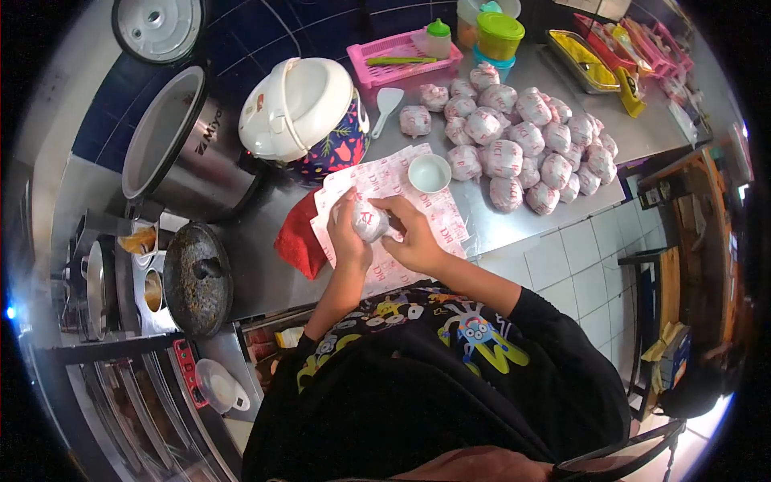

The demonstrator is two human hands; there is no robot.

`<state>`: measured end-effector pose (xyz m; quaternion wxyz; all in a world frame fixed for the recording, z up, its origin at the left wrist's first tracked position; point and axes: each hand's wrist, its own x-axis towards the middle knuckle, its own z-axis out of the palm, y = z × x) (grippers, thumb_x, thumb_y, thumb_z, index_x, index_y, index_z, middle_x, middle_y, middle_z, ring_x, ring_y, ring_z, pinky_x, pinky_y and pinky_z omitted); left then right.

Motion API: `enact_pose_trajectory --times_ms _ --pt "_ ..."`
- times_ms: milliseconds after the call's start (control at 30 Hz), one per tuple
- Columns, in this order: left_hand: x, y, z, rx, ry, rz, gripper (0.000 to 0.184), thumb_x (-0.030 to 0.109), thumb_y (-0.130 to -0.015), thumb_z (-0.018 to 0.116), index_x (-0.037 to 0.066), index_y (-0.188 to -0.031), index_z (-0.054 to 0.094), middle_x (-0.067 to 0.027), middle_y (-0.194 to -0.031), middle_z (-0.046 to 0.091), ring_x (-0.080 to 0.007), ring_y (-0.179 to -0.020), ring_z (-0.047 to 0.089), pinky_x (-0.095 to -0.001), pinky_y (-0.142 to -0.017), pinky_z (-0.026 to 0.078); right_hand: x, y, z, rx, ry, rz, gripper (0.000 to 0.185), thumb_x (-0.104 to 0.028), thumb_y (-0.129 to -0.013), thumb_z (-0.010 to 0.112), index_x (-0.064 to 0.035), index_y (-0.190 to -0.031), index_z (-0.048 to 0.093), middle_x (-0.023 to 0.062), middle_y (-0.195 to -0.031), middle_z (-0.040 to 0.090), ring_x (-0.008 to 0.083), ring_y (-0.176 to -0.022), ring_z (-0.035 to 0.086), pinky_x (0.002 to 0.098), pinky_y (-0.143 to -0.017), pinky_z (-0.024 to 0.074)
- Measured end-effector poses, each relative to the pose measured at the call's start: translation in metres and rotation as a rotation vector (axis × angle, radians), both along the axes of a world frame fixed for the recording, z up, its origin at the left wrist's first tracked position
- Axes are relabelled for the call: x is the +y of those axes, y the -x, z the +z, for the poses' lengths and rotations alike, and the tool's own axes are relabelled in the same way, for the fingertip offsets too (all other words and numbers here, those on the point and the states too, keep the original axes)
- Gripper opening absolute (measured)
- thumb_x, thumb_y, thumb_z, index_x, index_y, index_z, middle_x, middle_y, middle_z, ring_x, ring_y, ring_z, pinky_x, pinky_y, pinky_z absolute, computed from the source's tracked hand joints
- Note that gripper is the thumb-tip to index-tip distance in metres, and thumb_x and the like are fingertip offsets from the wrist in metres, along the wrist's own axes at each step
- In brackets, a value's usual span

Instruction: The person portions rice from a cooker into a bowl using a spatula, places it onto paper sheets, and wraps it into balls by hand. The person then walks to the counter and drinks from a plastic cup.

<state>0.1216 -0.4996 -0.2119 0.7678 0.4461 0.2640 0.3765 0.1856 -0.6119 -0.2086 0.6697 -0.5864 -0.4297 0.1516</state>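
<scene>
Bundle in hand: From my remote seat I see one wrapped bundle (370,220) in red-printed paper, held above the sheets, between the two hands and near the torso, likely for a close, steady grip.
Left hand: The left hand (348,229) cups the bundle's side, fingers curled around it, seemingly as support.
Right hand: The right hand (414,233) bends thumb and fingers close together at the opposite side, apparently pinching the paper; I cannot tell how tightly.
Printed sheets: Printed sheets (446,215) lie fanned on the steel counter (255,277) below the hands, presumably for easy reach.
White bowl: A white bowl (430,173) rests on the sheets' far edge, perhaps weighting them.
Bundle pile: Similar bundles (528,138) crowd together to the right, probably grouped to leave working room.
Rice cooker: The floral rice cooker (305,116) stands beyond the left hand, a white paddle (387,108) beside it, arguably handy for scooping.
Red cloth: A red cloth (299,238) lies beside the sheets.
</scene>
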Motion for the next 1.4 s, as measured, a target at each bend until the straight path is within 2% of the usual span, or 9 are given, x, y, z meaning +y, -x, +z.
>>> enact_pose_trajectory --times_ms 100,300,400,500,633,700,933,1100,1400 --pt "-0.009 -0.004 0.020 0.119 -0.457 0.017 0.029 0.015 -0.086 0.062 -0.003 -0.109 0.058 -0.0095 -0.100 0.059 -0.0149 -0.085 0.059 -0.0264 -0.073 0.048 0.009 0.006 -0.001 0.224 -0.097 0.119 0.058 -0.020 -0.079 0.062 0.0054 -0.124 0.036 0.0204 -0.111 0.042 0.0342 -0.110 0.041 0.0400 -0.098 0.0316" --pt "-0.004 -0.019 0.011 0.110 -0.415 -0.014 0.022 0.014 -0.087 0.058 -0.002 -0.102 0.058 -0.0094 -0.091 0.060 -0.0129 -0.081 0.057 -0.0238 -0.069 0.047 0.017 -0.011 0.024 -0.433 0.136 -0.165 0.062 -0.034 -0.085 0.062 0.0069 -0.122 0.034 0.0212 -0.109 0.042 0.0349 -0.104 0.042 0.0416 -0.097 0.0323" --pt "0.008 -0.030 0.004 0.063 -0.927 0.089 0.032 0.024 -0.092 0.050 -0.004 -0.109 0.053 -0.0121 -0.099 0.059 -0.0170 -0.083 0.058 -0.0282 -0.072 0.049 0.024 -0.021 0.020 -0.285 0.051 -0.101 0.057 -0.031 -0.086 0.061 0.0058 -0.121 0.038 0.0223 -0.110 0.044 0.0358 -0.105 0.044 0.0422 -0.095 0.0345" --pt "0.005 -0.040 -0.015 -0.008 -0.534 -0.113 0.054 0.037 -0.095 0.037 -0.003 -0.132 0.037 -0.0143 -0.123 0.049 -0.0246 -0.114 0.048 -0.0358 -0.099 0.035 0.040 -0.050 -0.004 -0.165 0.068 -0.160 0.052 -0.030 -0.086 0.063 0.0035 -0.120 0.043 0.0211 -0.108 0.049 0.0335 -0.100 0.050 0.0401 -0.091 0.0396" --pt "-0.002 -0.030 -0.042 0.421 -1.098 -0.216 0.084 0.051 -0.087 0.052 0.001 -0.145 0.018 -0.0225 -0.145 0.020 -0.0375 -0.130 0.026 -0.0511 -0.108 0.018 0.041 -0.123 0.006 0.343 0.419 -0.142 0.049 -0.035 -0.084 0.068 -0.0044 -0.116 0.048 0.0104 -0.099 0.057 0.0143 -0.077 0.058 0.0311 -0.064 0.0490" --pt "0.000 -0.018 -0.080 0.631 -1.313 -0.345 0.086 0.053 -0.082 0.057 0.006 -0.145 0.021 -0.0232 -0.146 0.019 -0.0385 -0.134 0.021 -0.0573 -0.108 0.013 0.044 -0.172 0.016 0.164 0.643 -0.303 0.057 -0.045 -0.074 0.075 -0.0044 -0.106 0.051 0.0162 -0.089 0.062 0.0243 -0.083 0.063 0.0351 -0.068 0.0499" --pt "0.013 -0.013 -0.092 0.838 -1.576 -0.547 0.081 0.061 -0.077 0.058 0.018 -0.142 0.035 -0.0205 -0.148 0.021 -0.0364 -0.139 0.018 -0.0657 -0.106 0.008 0.070 -0.272 -0.036 -1.024 0.700 -0.809 0.052 -0.041 -0.075 0.068 -0.0051 -0.110 0.056 0.0180 -0.107 0.059 0.0365 -0.111 0.049 0.0481 -0.090 0.0405" --pt "0.029 -0.031 -0.091 0.816 -1.664 -0.589 0.079 0.061 -0.077 0.057 0.018 -0.141 0.036 -0.0196 -0.149 0.020 -0.0347 -0.139 0.019 -0.0644 -0.107 0.010 0.048 -0.199 -0.029 -0.708 0.622 -0.043 0.064 -0.034 -0.069 0.072 -0.0123 -0.125 0.051 0.0155 -0.115 0.053 0.0352 -0.113 0.045 0.0508 -0.092 0.0381" --pt "0.061 -0.076 -0.096 0.664 -1.673 -0.625 0.065 0.045 -0.084 0.058 0.011 -0.136 0.040 -0.0161 -0.146 0.029 -0.0313 -0.136 0.027 -0.0574 -0.108 0.019 0.026 -0.153 0.005 -0.597 0.758 -0.147 0.087 -0.017 -0.058 0.078 -0.0098 -0.135 0.039 0.0169 -0.130 0.044 0.0390 -0.115 0.044 0.0462 -0.097 0.0386"
